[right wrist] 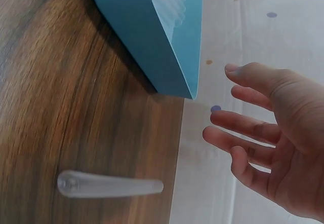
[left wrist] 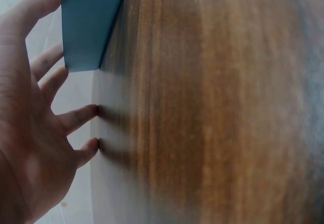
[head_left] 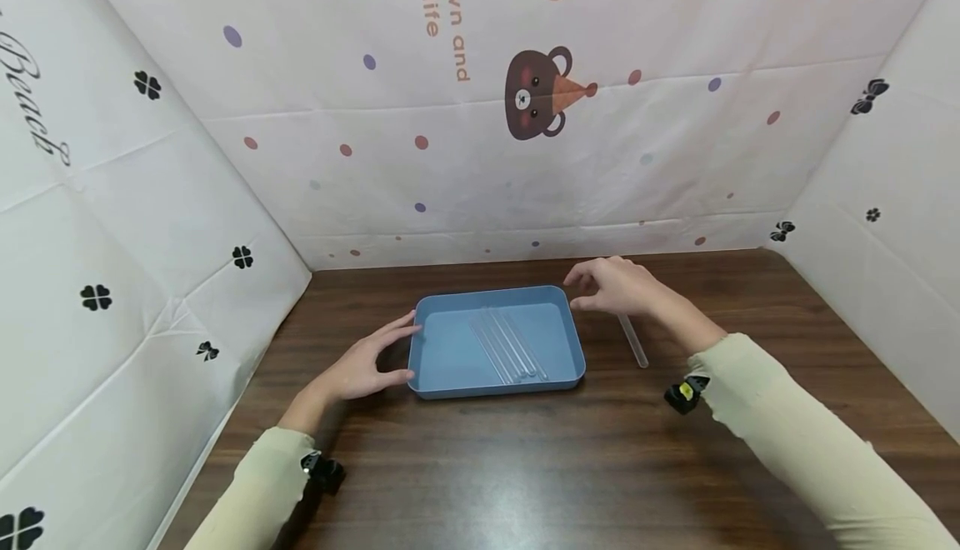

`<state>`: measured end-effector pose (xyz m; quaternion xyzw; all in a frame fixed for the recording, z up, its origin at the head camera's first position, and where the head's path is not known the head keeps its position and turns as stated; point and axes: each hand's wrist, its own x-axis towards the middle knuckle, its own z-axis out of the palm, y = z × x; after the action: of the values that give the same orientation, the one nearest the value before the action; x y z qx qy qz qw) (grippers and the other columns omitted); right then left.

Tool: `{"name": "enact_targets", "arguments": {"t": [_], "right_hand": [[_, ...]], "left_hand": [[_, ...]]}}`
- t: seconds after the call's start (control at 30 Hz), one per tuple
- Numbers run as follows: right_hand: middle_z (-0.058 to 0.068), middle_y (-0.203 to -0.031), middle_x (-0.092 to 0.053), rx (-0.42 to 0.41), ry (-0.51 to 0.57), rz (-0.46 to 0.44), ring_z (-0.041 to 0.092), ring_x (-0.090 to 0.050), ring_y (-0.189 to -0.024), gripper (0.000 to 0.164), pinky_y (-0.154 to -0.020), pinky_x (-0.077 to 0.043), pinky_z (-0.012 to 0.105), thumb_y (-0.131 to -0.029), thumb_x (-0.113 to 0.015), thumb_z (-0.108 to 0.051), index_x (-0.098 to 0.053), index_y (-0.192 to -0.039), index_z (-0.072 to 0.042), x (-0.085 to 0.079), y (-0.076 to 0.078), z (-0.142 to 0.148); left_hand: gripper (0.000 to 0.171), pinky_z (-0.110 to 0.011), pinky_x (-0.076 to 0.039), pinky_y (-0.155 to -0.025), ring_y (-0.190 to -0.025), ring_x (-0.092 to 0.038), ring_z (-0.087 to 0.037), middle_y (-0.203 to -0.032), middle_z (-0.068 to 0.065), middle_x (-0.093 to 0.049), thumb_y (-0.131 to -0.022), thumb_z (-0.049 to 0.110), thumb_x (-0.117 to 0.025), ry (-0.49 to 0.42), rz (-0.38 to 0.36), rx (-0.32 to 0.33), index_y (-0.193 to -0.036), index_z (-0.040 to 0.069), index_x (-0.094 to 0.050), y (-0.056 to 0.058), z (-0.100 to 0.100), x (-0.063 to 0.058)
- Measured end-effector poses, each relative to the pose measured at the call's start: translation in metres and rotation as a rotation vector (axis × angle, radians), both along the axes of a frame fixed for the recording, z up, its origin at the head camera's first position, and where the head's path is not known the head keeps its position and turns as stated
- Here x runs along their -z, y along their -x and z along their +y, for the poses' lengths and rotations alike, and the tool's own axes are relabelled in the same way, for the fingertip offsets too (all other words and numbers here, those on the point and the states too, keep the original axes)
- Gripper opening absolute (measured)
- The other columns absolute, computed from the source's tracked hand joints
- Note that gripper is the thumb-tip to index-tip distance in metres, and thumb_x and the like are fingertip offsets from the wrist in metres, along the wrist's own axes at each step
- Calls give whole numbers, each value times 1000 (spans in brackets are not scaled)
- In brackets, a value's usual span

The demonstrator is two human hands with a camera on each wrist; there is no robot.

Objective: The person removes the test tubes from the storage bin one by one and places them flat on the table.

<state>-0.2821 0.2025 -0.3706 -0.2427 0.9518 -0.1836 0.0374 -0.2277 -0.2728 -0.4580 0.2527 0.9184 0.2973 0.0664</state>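
Note:
A shallow blue tray (head_left: 487,389) stands on the table, with several clear glass test tubes (head_left: 506,346) lying side by side in it. At the tray's left side, my left hand (head_left: 363,367) spreads its fingers, thumb and fingertips right at the rim. In the left wrist view two lower fingertips (left wrist: 91,111) reach the tabletop. My right hand (head_left: 615,285) hovers by the tray's far right corner, fingers loosely bent and nothing between them. A single clear test tube (head_left: 636,342) lies on the table beneath that hand, its far end hidden; the right wrist view shows the tube (right wrist: 111,184) whole.
The dark wooden table (head_left: 495,467) carries the tray and the loose tube. White printed sheets hang behind it (head_left: 465,175) and at the left (head_left: 135,225) and right (head_left: 900,242) sides. A small black camera sits on each wrist.

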Motion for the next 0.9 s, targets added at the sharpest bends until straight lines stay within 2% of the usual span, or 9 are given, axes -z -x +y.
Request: {"name": "enact_targets", "arguments": {"t": [0.13,0.33,0.67,0.8,0.9], "right_hand": [[8,-115,-87,-21,-11,15,27,-81,-107,38,-87,-64,51,-100,-86,-26,-80,-134,-11,2,1,-8],[6,-110,-87,-48,-24,3,22,-81,-99,37,-80,-63,45,-101,-85,-28,-80,-133,-11,2,2,-19],[14,-120,-86,-62,-48,-13,26,-80,-102,37,-81,-63,46,-100,-86,-29,-81,-134,-14,2,6,-41],[10,-116,-86,-73,-59,-16,24,-79,-97,38,-76,-60,42,-100,-86,-30,-80,-135,-15,1,6,-50],[8,-115,-85,-80,-64,-22,24,-79,-99,38,-77,-61,44,-100,-86,-30,-80,-135,-16,-1,3,-57]], "left_hand": [[76,-81,-35,-130,-172,-35,-47,-189,-10,-29,-104,41,-79,1,10,3,-171,18,-50,0,0,2],[76,-81,-34,-130,-172,-35,-47,-189,-9,-29,-104,41,-79,-2,10,3,-171,18,-51,0,-1,2],[76,-82,-33,-130,-172,-34,-47,-189,-9,-29,-103,41,-79,-3,-2,-3,-171,20,-51,0,0,1],[76,-82,-33,-130,-172,-34,-47,-189,-9,-29,-103,40,-79,-3,-2,-4,-171,19,-50,0,-1,2],[77,-81,-33,-131,-173,-34,-46,-190,-8,-28,-103,40,-79,-3,-5,-5,-171,18,-50,0,-1,3]]}}
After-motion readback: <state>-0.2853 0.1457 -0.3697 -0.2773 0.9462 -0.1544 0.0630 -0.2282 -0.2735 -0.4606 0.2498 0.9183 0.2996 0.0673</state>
